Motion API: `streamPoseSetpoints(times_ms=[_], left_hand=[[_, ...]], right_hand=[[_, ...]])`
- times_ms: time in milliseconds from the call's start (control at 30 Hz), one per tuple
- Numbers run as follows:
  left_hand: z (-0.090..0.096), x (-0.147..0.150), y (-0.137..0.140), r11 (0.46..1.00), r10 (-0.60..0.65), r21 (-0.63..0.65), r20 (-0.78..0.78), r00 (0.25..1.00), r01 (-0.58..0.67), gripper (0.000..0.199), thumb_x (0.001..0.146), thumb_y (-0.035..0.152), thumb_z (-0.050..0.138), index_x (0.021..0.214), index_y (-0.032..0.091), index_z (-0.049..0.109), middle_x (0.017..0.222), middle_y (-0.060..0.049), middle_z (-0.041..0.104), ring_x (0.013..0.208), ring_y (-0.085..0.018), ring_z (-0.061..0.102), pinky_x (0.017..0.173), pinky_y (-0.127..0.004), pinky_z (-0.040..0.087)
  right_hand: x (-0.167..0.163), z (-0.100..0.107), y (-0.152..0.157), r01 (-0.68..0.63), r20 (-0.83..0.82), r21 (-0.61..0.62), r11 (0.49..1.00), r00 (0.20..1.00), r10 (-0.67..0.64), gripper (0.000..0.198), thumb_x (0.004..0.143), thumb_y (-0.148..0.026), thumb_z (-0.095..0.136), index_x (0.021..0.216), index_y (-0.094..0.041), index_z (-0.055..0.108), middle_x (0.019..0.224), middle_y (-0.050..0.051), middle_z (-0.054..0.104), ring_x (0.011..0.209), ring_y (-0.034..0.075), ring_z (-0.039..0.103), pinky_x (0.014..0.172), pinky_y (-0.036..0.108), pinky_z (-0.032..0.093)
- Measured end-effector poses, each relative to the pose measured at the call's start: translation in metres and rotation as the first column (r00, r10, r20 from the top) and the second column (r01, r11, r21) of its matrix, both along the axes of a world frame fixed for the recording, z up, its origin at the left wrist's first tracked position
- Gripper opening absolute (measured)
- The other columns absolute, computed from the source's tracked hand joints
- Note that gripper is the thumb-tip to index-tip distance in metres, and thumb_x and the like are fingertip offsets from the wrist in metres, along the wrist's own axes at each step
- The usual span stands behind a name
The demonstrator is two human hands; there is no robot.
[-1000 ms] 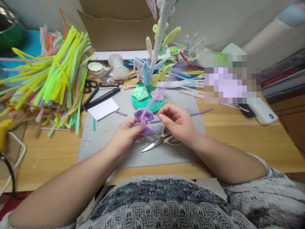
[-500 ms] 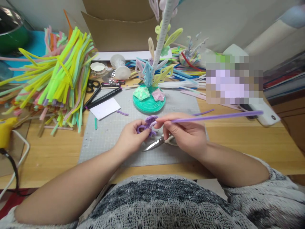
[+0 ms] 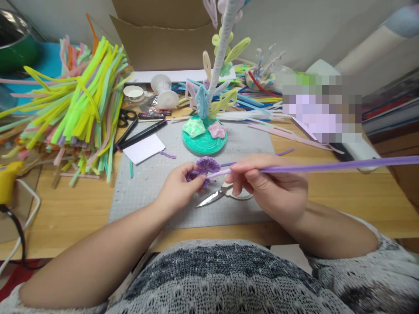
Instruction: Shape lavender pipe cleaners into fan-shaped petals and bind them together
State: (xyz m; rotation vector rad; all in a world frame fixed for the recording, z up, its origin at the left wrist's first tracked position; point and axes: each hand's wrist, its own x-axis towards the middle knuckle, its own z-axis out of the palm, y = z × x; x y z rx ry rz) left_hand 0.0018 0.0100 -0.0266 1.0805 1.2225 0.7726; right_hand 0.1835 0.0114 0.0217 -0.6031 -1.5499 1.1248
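Observation:
Between the fingers and thumb of my left hand point(image 3: 179, 185) is a purple pipe-cleaner shape point(image 3: 208, 164) with a ribbed, shell-like part and a loop. My right hand point(image 3: 275, 185) pinches a long purple pipe cleaner point(image 3: 330, 166), whose paler end reaches to the left fingertips. Its other end runs out past the right edge of the view. Scissors point(image 3: 211, 198) lie under the hands on the grey cutting mat point(image 3: 147, 209), their blades pointing left. Behind the hands stands a pipe-cleaner decoration on a round green base point(image 3: 204, 146), with a white wrapped stem point(image 3: 221, 52).
A big heap of colourful pipe cleaners point(image 3: 78, 100) fills the left. Black markers point(image 3: 144, 134) and a white card point(image 3: 144, 149) lie on the mat's left side. A yellow glue gun point(image 3: 9, 181) sits at the far left. More pipe cleaners point(image 3: 252, 104) lie behind the base.
My right hand has moved right, drawing the purple pipe cleaner out straighter from the left fingertips. The ribbed purple part now shows more fully; my left hand has hardly moved.

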Motion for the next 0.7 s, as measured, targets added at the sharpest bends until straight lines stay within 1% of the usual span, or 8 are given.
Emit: streamPoseSetpoints(times_ms=[133, 233, 300, 333, 367, 433, 500, 700], left_hand=[[0.002, -0.001, 0.002, 0.993, 0.118, -0.047, 0.139, 0.983, -0.112, 0.022, 0.072, 0.029, 0.072, 0.087, 0.015, 0.065, 0.076, -0.002, 0.067, 0.063, -0.012, 0.06, 0.064, -0.027, 0.052], [0.003, -0.002, 0.004, 0.981, 0.191, -0.032, 0.263, 0.946, -0.189, 0.024, 0.065, 0.029, 0.077, 0.083, 0.016, 0.067, 0.08, -0.003, 0.07, 0.068, -0.013, 0.062, 0.069, -0.028, 0.052], [0.003, -0.002, 0.005, 0.978, 0.2, 0.008, 0.277, 0.94, -0.211, 0.022, 0.064, 0.027, 0.078, 0.08, 0.016, 0.067, 0.082, -0.003, 0.071, 0.072, -0.014, 0.063, 0.073, -0.028, 0.05], [0.003, -0.002, 0.005, 0.975, 0.204, 0.029, 0.261, 0.943, -0.219, 0.02, 0.065, 0.026, 0.078, 0.079, 0.016, 0.067, 0.081, -0.003, 0.071, 0.073, -0.014, 0.063, 0.074, -0.028, 0.05], [0.003, -0.002, 0.005, 0.973, 0.208, 0.049, 0.241, 0.948, -0.226, 0.018, 0.066, 0.025, 0.077, 0.078, 0.016, 0.067, 0.078, -0.002, 0.071, 0.073, -0.014, 0.062, 0.074, -0.028, 0.049], [0.004, -0.003, 0.003, 0.97, 0.206, 0.084, 0.21, 0.956, -0.227, 0.016, 0.068, 0.025, 0.077, 0.077, 0.017, 0.067, 0.075, 0.0, 0.069, 0.07, -0.013, 0.061, 0.072, -0.026, 0.048], [0.005, -0.002, 0.001, 0.971, 0.189, 0.103, 0.21, 0.959, -0.214, 0.015, 0.069, 0.026, 0.077, 0.076, 0.017, 0.067, 0.074, 0.0, 0.069, 0.069, -0.012, 0.06, 0.07, -0.026, 0.048], [0.012, 0.0, -0.004, 0.969, 0.161, 0.152, 0.209, 0.965, -0.194, 0.017, 0.07, 0.028, 0.078, 0.073, 0.018, 0.064, 0.076, 0.0, 0.069, 0.07, -0.013, 0.061, 0.07, -0.025, 0.049]], right_hand=[[0.007, 0.003, 0.0, 0.013, 0.038, 0.104, 0.994, 0.999, -0.017, 0.019, 0.092, -0.021, 0.057, 0.101, -0.027, 0.072, 0.075, 0.001, 0.071, 0.058, 0.01, 0.063, 0.048, 0.023, 0.051], [0.01, -0.005, 0.002, -0.109, 0.16, 0.152, 0.982, 0.983, 0.085, 0.015, 0.087, -0.021, 0.062, 0.098, -0.029, 0.069, 0.077, 0.001, 0.071, 0.065, 0.014, 0.067, 0.054, 0.027, 0.055], [0.007, -0.015, 0.005, -0.082, 0.178, -0.03, 0.996, 0.98, 0.086, 0.012, 0.087, -0.019, 0.059, 0.096, -0.027, 0.063, 0.082, 0.001, 0.07, 0.061, 0.012, 0.065, 0.051, 0.025, 0.053], [0.004, -0.02, 0.006, 0.03, 0.129, -0.141, 0.99, 0.992, -0.012, 0.008, 0.088, -0.02, 0.057, 0.094, -0.025, 0.06, 0.081, 0.0, 0.067, 0.053, 0.01, 0.061, 0.046, 0.024, 0.051], [0.0, -0.025, 0.008, 0.104, 0.117, -0.249, 0.963, 0.99, -0.077, 0.006, 0.087, -0.022, 0.058, 0.093, -0.023, 0.058, 0.08, -0.001, 0.066, 0.049, 0.008, 0.058, 0.043, 0.022, 0.048], [-0.007, -0.033, 0.011, 0.127, 0.182, -0.359, 0.925, 0.981, -0.064, 0.01, 0.083, -0.027, 0.063, 0.087, -0.019, 0.058, 0.071, -0.002, 0.062, 0.047, 0.007, 0.055, 0.042, 0.021, 0.045], [-0.012, -0.037, 0.012, 0.165, 0.264, -0.33, 0.93, 0.961, -0.077, 0.013, 0.079, -0.028, 0.068, 0.083, -0.017, 0.062, 0.071, -0.001, 0.063, 0.051, 0.008, 0.055, 0.047, 0.022, 0.046], [-0.016, -0.037, 0.007, 0.289, 0.319, 0.002, 0.957, 0.907, -0.275, 0.007, 0.08, -0.022, 0.069, 0.075, -0.018, 0.067, 0.077, 0.002, 0.068, 0.068, 0.012, 0.06, 0.055, 0.025, 0.046]])
